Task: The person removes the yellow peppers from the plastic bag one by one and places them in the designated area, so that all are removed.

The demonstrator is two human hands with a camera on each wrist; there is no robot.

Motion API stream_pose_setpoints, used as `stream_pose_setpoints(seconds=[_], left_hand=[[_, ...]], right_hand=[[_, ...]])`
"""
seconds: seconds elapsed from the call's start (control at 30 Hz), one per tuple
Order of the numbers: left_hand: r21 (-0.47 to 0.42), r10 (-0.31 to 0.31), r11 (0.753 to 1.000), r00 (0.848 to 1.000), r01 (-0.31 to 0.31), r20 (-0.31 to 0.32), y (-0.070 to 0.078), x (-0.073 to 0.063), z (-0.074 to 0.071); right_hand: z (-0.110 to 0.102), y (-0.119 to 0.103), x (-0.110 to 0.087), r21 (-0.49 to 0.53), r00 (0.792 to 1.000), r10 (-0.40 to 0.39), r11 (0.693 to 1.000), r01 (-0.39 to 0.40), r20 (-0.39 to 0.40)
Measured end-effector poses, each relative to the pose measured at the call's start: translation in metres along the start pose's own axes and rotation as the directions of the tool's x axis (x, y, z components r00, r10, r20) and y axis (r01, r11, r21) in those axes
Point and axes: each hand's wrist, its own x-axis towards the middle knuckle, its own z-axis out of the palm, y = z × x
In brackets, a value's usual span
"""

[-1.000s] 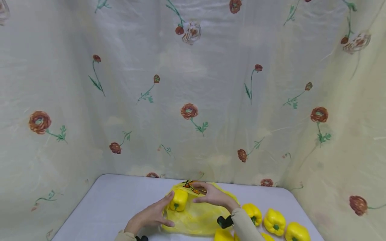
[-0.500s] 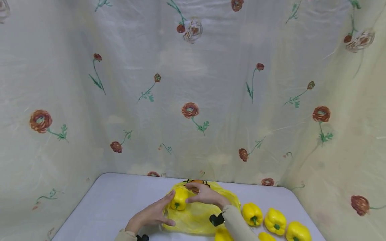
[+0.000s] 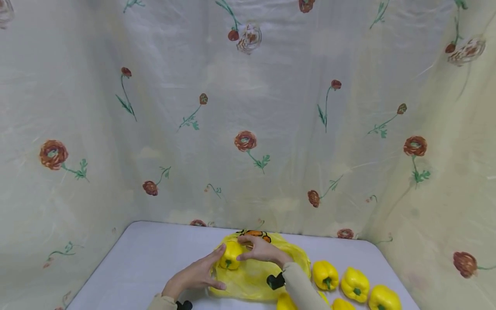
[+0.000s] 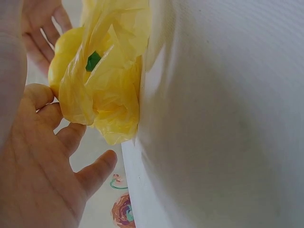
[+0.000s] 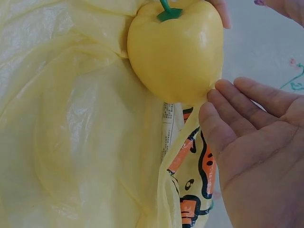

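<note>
In the head view a yellow bell pepper, its green stem facing down toward me, sits at the left end of a crumpled yellow plastic bag. My left hand is at the pepper's left side; its fingertips touch the pepper and the bag's edge, thumb spread away below. From the right, my right hand reaches over the bag, its fingertips beside the pepper. The right wrist view has those fingers fairly straight, right at the pepper's edge. Thin bag film partly covers the pepper in the left wrist view.
Several more yellow bell peppers lie on the white table to the right, some partly behind my right sleeve. A flower-patterned curtain hangs around the back and sides. Orange and black print marks the bag.
My right hand has moved left across the bag, closing the gap to the pepper. My left hand has stayed almost still at the pepper's other side.
</note>
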Motion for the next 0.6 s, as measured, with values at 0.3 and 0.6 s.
stream_pose_setpoints(seconds=[0.3,0.6], left_hand=[[-0.022,-0.011,1.0,1.0,0.011,0.011,0.0,0.0,-0.001],[-0.021,0.014,1.0,1.0,-0.014,0.01,-0.002,0.0,-0.001]], right_hand=[[0.002,0.003,0.005,-0.032,0.999,0.036,0.999,-0.036,-0.007],[0.003,0.008,0.011,-0.049,0.999,0.048,0.998,-0.049,-0.018]])
